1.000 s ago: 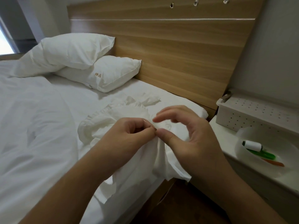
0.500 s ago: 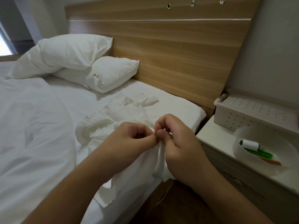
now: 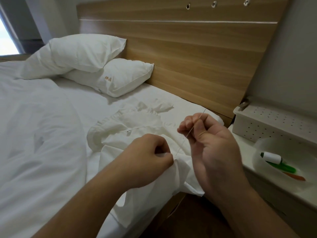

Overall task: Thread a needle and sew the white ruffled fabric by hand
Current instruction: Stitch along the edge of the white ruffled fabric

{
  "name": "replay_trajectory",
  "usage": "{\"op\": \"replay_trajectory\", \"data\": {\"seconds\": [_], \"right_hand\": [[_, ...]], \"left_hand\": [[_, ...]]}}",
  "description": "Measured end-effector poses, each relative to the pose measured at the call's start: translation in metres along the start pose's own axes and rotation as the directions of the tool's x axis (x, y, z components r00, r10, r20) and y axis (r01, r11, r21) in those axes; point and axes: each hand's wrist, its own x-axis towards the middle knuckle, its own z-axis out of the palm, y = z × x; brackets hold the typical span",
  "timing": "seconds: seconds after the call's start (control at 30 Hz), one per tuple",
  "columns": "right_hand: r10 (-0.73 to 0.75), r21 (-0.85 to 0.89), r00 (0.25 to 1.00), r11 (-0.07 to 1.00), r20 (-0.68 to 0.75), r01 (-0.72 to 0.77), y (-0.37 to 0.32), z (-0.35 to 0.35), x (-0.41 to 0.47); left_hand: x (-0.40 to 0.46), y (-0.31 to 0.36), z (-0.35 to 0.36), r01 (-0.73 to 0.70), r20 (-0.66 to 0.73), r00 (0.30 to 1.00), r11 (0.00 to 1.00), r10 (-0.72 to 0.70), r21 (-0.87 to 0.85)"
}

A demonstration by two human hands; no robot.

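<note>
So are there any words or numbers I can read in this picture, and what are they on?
Lower pillow: two small orange embroidered characters near its front edge, too small and blurred to read for sure.
White thread spool in the bowl: no label readable.
Dotted storage box: only dots, no writing.
Nothing else carries words or numbers.

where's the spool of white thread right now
In the head view it lies at the right, in the white bowl on the bedside table, the thread spool resting over a green tool.

Single head-worn wide-angle view, looking forward and down across the bed (image 3: 42,134) toward the headboard (image 3: 188,48). Sitting close over both hands, forearms entering from the bottom edge.
</note>
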Motion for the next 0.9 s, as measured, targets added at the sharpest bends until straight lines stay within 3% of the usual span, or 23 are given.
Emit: {"op": "replay_trajectory", "data": {"seconds": [0.13, 0.2, 0.27, 0.33, 0.4, 0.5, 0.57, 0.63, 0.73, 0.9], "right_hand": [[0.003, 0.112, 1.0, 0.994, 0.02, -0.005, -0.018, -0.006, 0.004], [0.001, 0.023, 1.0, 1.0, -0.004, -0.001, -0.022, -0.013, 0.008], [-0.027, -0.216, 1.0, 0.976, -0.009, 0.025, -0.019, -0.024, 0.014], [-0.069, -0.519, 0.992, 0.847, 0.109, 0.116, -0.015, -0.034, 0.016], [-0.012, -0.731, 0.949, 0.634, 0.316, 0.252, -0.013, -0.043, 0.016], [0.081, -0.867, 0.886, 0.266, 0.456, 0.422, -0.008, -0.048, 0.018], [0.039, -0.88, 0.893, 0.196, 0.447, 0.432, -0.004, -0.048, 0.019], [-0.028, -0.89, 0.93, 0.282, 0.367, 0.359, -0.003, -0.048, 0.02], [0.008, -0.846, 0.99, 0.521, 0.139, 0.114, -0.003, -0.048, 0.025], [0.176, -0.671, 0.969, 0.7, -0.171, -0.246, 0.008, -0.054, 0.034]], "left_hand": [[0.002, -0.002, -0.004, 0.01, -0.037, 0.999, 0.999, -0.012, -0.05], [0.002, -0.003, -0.005, 0.006, -0.041, 0.999, 0.996, -0.01, -0.091], [0.001, -0.004, -0.005, -0.018, -0.023, 1.0, 0.987, 0.014, -0.16], [0.001, -0.003, -0.006, -0.066, -0.017, 0.998, 0.973, 0.064, -0.222], [0.0, 0.0, -0.007, -0.11, -0.017, 0.994, 0.969, 0.109, -0.222], [-0.002, 0.003, -0.008, -0.107, 0.008, 0.994, 0.973, 0.111, -0.205], [-0.002, 0.003, -0.009, -0.094, 0.023, 0.995, 0.971, 0.101, -0.219], [-0.002, 0.003, -0.01, -0.088, 0.029, 0.995, 0.973, 0.096, -0.213], [-0.003, 0.003, -0.011, -0.062, 0.038, 0.997, 0.977, 0.072, -0.203], [-0.003, 0.003, -0.013, -0.055, 0.051, 0.997, 0.98, 0.066, -0.191]]}}
